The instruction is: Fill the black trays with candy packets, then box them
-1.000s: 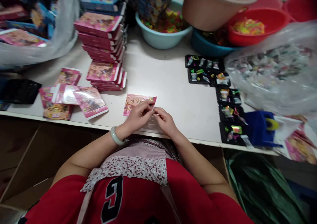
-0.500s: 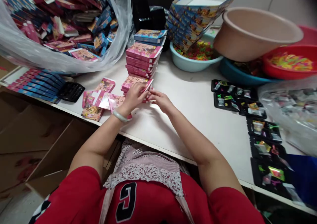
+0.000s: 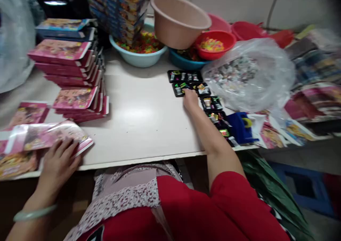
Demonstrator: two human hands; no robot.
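Note:
My left hand (image 3: 59, 161) rests with fingers spread on a loose heap of flat pink cards (image 3: 45, 136) at the table's near left edge. My right hand (image 3: 190, 98) reaches across to a row of black trays (image 3: 186, 76) filled with small coloured packets, and touches one tray; its fingertips are blurred. A tall stack of pink boxes (image 3: 70, 77) stands between the two hands, at the left.
Basins stand at the back: a pale blue one (image 3: 137, 58) with coloured pieces, a tan one (image 3: 178, 20), a red one (image 3: 214, 43). A clear bag of packets (image 3: 247, 74) lies right of the trays, a blue tape holder (image 3: 241, 127) near the edge. Bare tabletop (image 3: 144, 116) lies between.
Both hands have left the pink box at the stack. The left moved down to the loose cards, the right swung out to the black trays. The view turned right.

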